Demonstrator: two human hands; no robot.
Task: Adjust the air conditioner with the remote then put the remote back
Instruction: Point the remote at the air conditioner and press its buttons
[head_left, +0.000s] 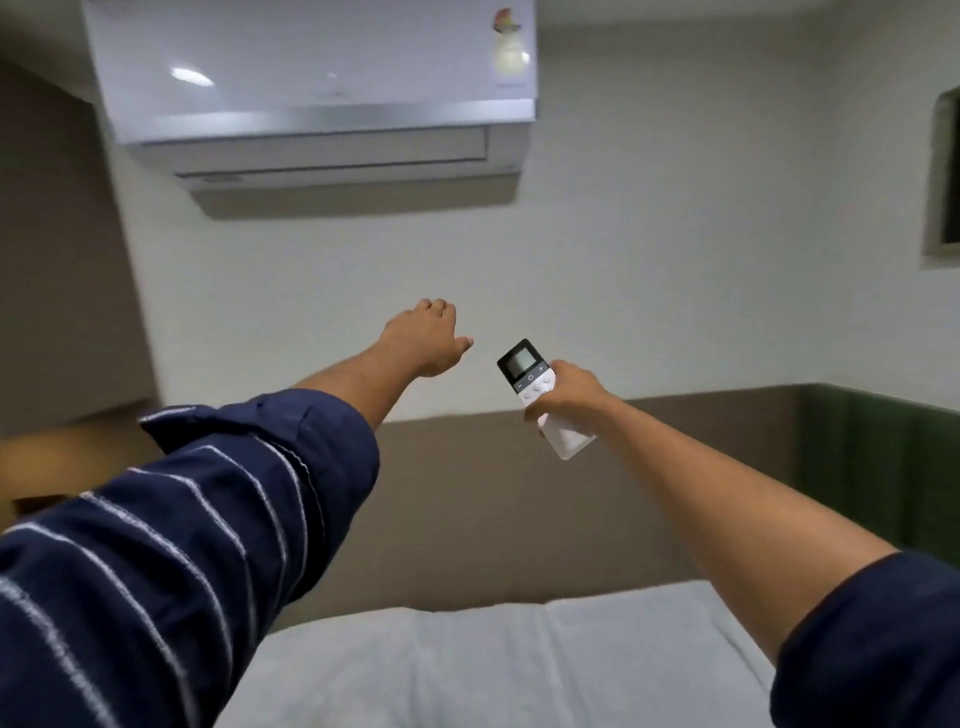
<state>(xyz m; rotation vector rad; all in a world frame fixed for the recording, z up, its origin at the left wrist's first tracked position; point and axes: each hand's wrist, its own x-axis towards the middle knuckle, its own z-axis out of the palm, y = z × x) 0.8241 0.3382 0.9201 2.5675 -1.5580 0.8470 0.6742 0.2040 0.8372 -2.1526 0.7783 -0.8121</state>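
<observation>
Fingers of the right hand are curled around the middle of the remote, with the thumb lying across the white button area just below the display. Remote orientation: dark screen end tilted up and away from the person, white lower end projecting below the hand. The screen is lit, but its reading is too small to tell. The right forearm is bare, extended forward from a dark sleeve at the lower right.

The left hand holds nothing; it is stretched forward, palm down, fingers loosely extended and slightly spread, thumb pointing toward the remote. The two hands are near each other but not touching. The left arm wears a navy sleeve with thin white stripes, rolled to the forearm.

The air conditioner is mounted high on the white wall, above and beyond both hands, with a sticker at its upper right corner. Below the arms, a brown padded headboard runs along the wall, and white bedding lies beneath it.
</observation>
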